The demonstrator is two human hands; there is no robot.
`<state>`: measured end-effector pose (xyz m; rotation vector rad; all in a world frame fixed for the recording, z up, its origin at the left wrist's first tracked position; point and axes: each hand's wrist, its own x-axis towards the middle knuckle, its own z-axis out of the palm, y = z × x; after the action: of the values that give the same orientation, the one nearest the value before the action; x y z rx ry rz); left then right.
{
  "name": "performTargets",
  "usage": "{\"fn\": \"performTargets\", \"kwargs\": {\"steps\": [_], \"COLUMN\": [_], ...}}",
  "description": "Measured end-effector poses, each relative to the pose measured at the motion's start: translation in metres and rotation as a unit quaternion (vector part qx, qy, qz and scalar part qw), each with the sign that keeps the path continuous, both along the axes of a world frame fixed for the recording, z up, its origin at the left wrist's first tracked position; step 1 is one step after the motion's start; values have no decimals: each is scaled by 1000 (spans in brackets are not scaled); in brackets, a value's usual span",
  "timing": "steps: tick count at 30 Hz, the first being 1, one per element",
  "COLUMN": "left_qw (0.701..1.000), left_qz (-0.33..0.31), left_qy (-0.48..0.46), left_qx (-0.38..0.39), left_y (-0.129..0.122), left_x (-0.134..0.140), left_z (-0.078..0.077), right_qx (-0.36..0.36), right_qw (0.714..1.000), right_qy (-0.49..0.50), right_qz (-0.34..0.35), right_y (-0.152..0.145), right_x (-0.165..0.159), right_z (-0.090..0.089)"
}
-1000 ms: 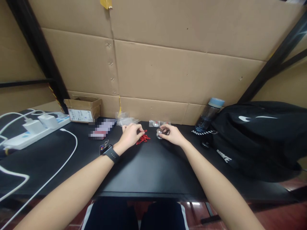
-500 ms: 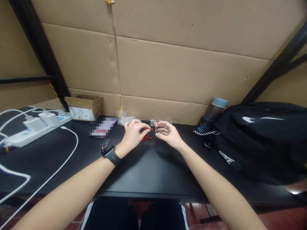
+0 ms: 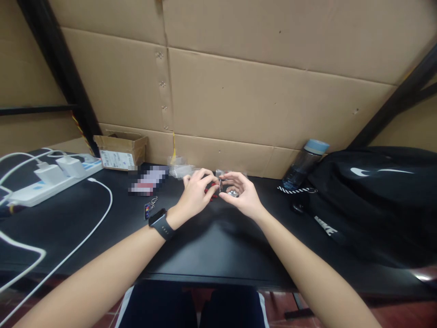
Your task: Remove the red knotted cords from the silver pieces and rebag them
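My left hand (image 3: 198, 190), with a dark watch on its wrist, has its thumb and fingertips pinched together at a thin red cord-like piece (image 3: 211, 197). More red loops lie just below those fingers, mostly hidden by the hand. Close beside it on the right, my right hand (image 3: 243, 192) is curled, its thumb and forefinger closed on a thin silvery piece (image 3: 220, 184) held upright. The fingertips of both hands nearly meet there. A shiny silver object (image 3: 233, 193) shows within the curl of my right hand; its kind is too small to make out.
Clear plastic bags (image 3: 180, 169) lie behind the hands. Leftward are a keychain (image 3: 147, 210), a blurred-out flat item (image 3: 150, 180), an open cardboard box (image 3: 119, 152) and a power strip (image 3: 27, 193) with white cables. A bottle (image 3: 305, 164) and black backpack (image 3: 372, 205) stand right.
My hands have come closer together, the left fingertips now meeting the silvery piece at my right hand. A shiny silver object now shows by the right fingers. The view has shifted slightly.
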<state>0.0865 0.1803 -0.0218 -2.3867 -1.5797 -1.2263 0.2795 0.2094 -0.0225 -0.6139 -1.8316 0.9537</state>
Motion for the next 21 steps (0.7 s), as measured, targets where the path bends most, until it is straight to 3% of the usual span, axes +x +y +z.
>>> {"fn": "performTargets", "kwargs": {"steps": [10, 21], "left_qw": [1000, 999], "left_qz": [-8, 5], "left_qy": [0, 7], "left_qx": [21, 42], "left_y": [-1, -3], "left_x": [1, 2], "left_z": [-1, -1], "right_qx": [-17, -85], "right_qw": [1000, 994], "right_qy": [20, 67], "right_qz": [13, 20], "right_y": [2, 5], "right_x": [0, -5], "right_z": [-2, -10]}}
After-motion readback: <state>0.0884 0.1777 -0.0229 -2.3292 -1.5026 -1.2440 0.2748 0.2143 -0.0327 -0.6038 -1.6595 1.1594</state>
